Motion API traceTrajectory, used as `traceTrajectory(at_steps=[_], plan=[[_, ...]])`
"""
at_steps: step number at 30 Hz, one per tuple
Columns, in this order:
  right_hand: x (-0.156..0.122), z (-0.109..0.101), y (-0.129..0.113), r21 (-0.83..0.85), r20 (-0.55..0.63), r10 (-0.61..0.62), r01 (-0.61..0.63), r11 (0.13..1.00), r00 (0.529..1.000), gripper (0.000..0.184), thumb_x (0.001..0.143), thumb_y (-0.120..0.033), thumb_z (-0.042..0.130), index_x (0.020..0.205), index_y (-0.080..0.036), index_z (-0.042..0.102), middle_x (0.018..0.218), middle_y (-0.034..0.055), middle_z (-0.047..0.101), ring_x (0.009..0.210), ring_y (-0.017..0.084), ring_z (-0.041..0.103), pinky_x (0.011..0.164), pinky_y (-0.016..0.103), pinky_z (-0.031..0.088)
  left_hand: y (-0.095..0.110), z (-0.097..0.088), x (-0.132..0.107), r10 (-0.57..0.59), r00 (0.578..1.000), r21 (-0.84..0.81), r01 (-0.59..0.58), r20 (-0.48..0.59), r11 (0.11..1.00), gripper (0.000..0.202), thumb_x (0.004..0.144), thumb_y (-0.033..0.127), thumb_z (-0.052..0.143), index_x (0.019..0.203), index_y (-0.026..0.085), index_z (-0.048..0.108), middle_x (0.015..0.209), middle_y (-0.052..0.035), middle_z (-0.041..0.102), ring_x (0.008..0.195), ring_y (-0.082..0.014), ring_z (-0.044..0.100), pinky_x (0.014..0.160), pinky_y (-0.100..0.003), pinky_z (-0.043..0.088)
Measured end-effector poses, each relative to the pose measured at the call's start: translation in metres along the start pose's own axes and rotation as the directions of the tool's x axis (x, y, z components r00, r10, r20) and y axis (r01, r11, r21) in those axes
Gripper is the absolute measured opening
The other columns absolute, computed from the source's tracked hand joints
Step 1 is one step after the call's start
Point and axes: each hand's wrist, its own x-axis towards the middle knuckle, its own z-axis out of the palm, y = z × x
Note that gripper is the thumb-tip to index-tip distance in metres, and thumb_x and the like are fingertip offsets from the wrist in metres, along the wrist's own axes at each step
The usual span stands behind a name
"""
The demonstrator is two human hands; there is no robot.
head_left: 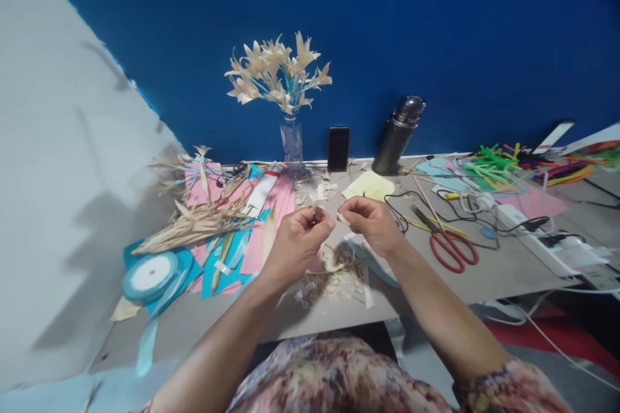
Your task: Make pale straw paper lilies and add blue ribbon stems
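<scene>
My left hand is closed in a pinch around a small pale husk piece, whose tip stands up above the fingers. Just to its right, my right hand pinches a short pale husk strip, with a small gap between the two hands. Under them lies a heap of husk scraps on the table. Behind stands a clear bottle holding husk flowers on light blue stems. A yellow paper sheet lies just past my right hand.
Left are a husk bundle, a blue ribbon spool and coloured paper. Red-handled scissors, a power strip with cables and green pipe cleaners lie right. A phone and a flask lean against the blue wall.
</scene>
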Motion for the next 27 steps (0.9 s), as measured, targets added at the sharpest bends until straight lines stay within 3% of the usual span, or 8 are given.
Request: traceTrajectory(at_steps=[5, 12, 20, 27], plan=[[-0.002, -0.002, -0.002, -0.034, -0.019, 0.002, -0.003, 0.999, 1.0, 0.031, 0.067, -0.045, 0.084, 0.073, -0.018, 0.071, 0.061, -0.003, 0.057, 0.054, 0.009, 0.039, 0.052, 0.025, 0.031, -0.004, 0.002, 0.006, -0.049, 0.997, -0.047, 0.046, -0.061, 0.998, 0.028, 0.074, 0.042, 0.074, 0.079, 0.016, 0.063, 0.051, 0.0102, 0.037, 0.043, -0.0053, 0.027, 0.044, -0.022, 0.02], [0.0, -0.003, -0.005, -0.07, 0.016, -0.02, 0.021, 0.997, 1.0, 0.026, 0.069, -0.04, 0.083, 0.072, -0.018, 0.071, 0.06, -0.0039, 0.056, 0.057, 0.01, 0.045, 0.056, 0.026, 0.037, -0.005, 0.01, 0.015, -0.045, 0.997, 0.071, 0.049, -0.064, 0.996, 0.021, 0.071, 0.035, 0.071, 0.067, 0.017, 0.061, 0.046, 0.0089, 0.039, 0.041, -0.0054, 0.029, 0.043, -0.022, 0.021], [0.001, -0.007, -0.002, -0.065, -0.004, 0.003, -0.003, 0.998, 1.0, 0.024, 0.07, -0.039, 0.083, 0.074, -0.018, 0.072, 0.064, -0.0018, 0.06, 0.057, 0.01, 0.043, 0.055, 0.026, 0.034, -0.005, 0.007, 0.022, -0.158, 0.986, -0.183, 0.147, -0.045, 0.972, 0.022, 0.071, 0.037, 0.067, 0.072, 0.017, 0.06, 0.045, 0.0119, 0.031, 0.039, -0.004, 0.02, 0.04, -0.019, 0.016], [0.006, -0.006, -0.002, 0.196, -0.019, 0.117, -0.111, 0.974, 0.993, 0.031, 0.062, -0.041, 0.088, 0.07, -0.018, 0.07, 0.064, -0.0013, 0.06, 0.048, 0.006, 0.034, 0.048, 0.024, 0.022, -0.012, 0.002, 0.023, -0.153, 0.986, -0.171, 0.139, -0.073, 0.975, 0.028, 0.065, 0.033, 0.079, 0.07, 0.017, 0.058, 0.047, 0.0106, 0.038, 0.038, -0.0029, 0.027, 0.04, -0.018, 0.019]])
